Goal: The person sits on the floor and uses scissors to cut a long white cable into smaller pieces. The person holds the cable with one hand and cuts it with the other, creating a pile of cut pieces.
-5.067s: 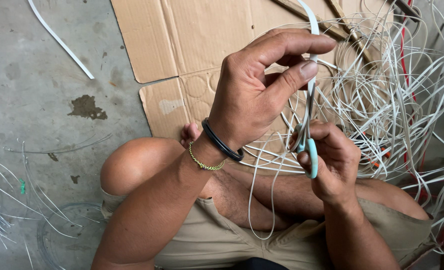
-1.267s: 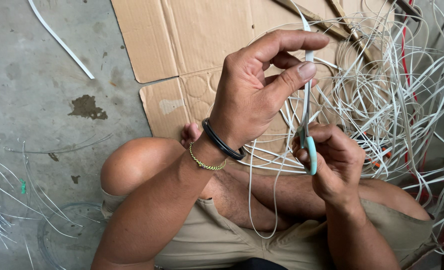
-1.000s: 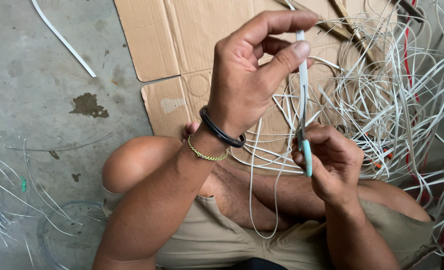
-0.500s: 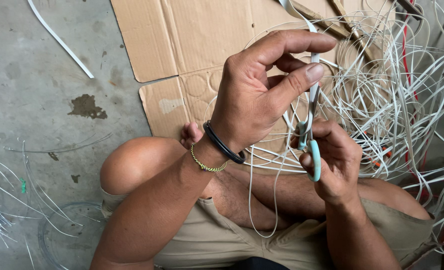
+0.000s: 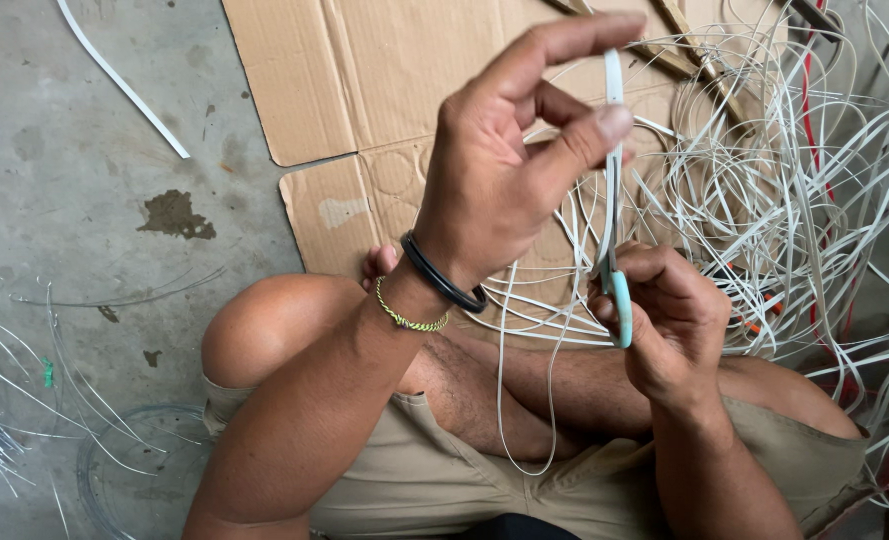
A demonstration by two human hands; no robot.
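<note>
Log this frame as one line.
left hand: pinches white strip | right hand: grips teal-handled tool on strip | strip tangle on cardboard

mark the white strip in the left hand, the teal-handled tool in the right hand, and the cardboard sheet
white strip (image 5: 614, 130), head view, stretch just below the left fingertips
teal-handled tool (image 5: 622, 310), head view, on the teal handle
cardboard sheet (image 5: 365, 70), head view, bare flat panel at upper middle

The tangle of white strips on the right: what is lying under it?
Under the tangle of white strips lies flattened brown cardboard, with grey concrete floor beyond it. Some red strips run through it. Whatever lies below its densest part is covered.
</note>
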